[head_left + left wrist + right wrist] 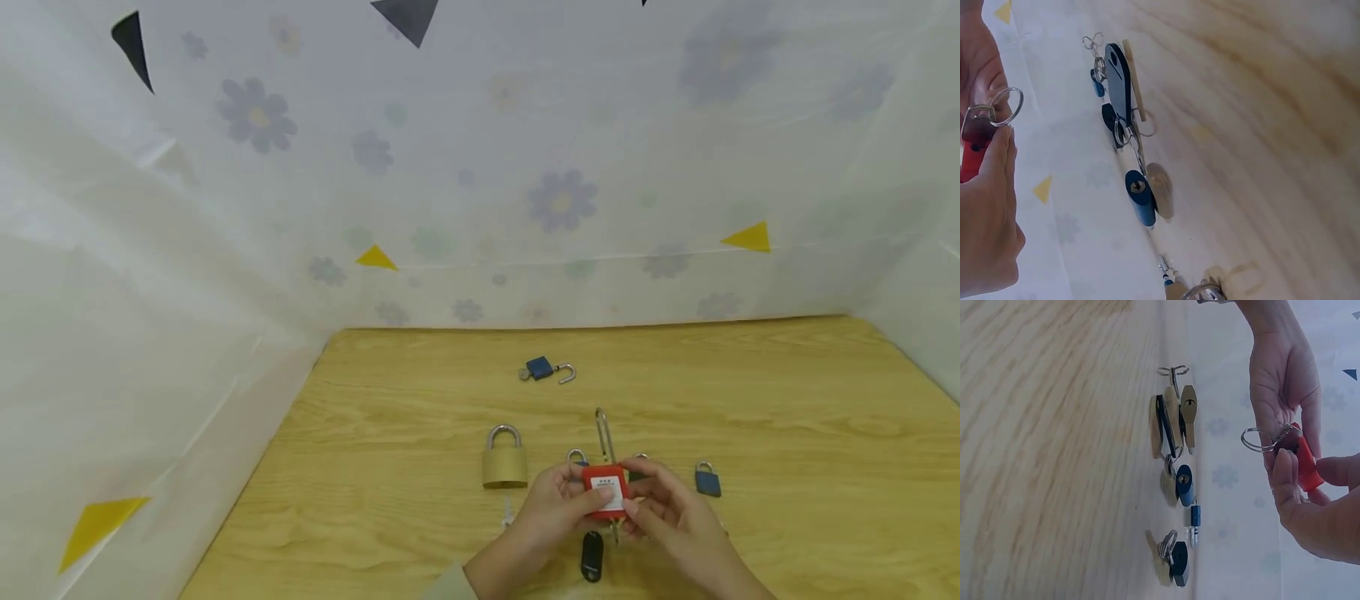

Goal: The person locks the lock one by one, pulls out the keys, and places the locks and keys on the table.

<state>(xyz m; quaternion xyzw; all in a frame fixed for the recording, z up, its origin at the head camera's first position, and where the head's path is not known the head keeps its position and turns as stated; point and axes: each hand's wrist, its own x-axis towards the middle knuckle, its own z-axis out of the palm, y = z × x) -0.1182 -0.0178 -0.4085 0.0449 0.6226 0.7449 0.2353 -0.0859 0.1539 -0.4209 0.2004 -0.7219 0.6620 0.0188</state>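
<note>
A red padlock [606, 492] with a white label is held up between both hands, its tall shackle [604, 435] pointing away. My left hand [551, 510] grips its left side, the thumb lying across the label. On the other side, my right hand [681, 518] pinches its right edge between thumb and fingers. A key with metal rings [1260, 440] sticks out of the padlock's lower end, as the wrist views show. Whether the shackle is locked in, I cannot tell. Just below the hands, a black key tag [592, 557] lies on the table.
Left of the hands lies a brass padlock [504, 465], with a silver key [507, 512] below it. An opened blue padlock [539, 368] with its key lies farther back. Another blue padlock [707, 480] is at right. Partly hidden padlocks lie behind the hands on the wooden table [360, 467].
</note>
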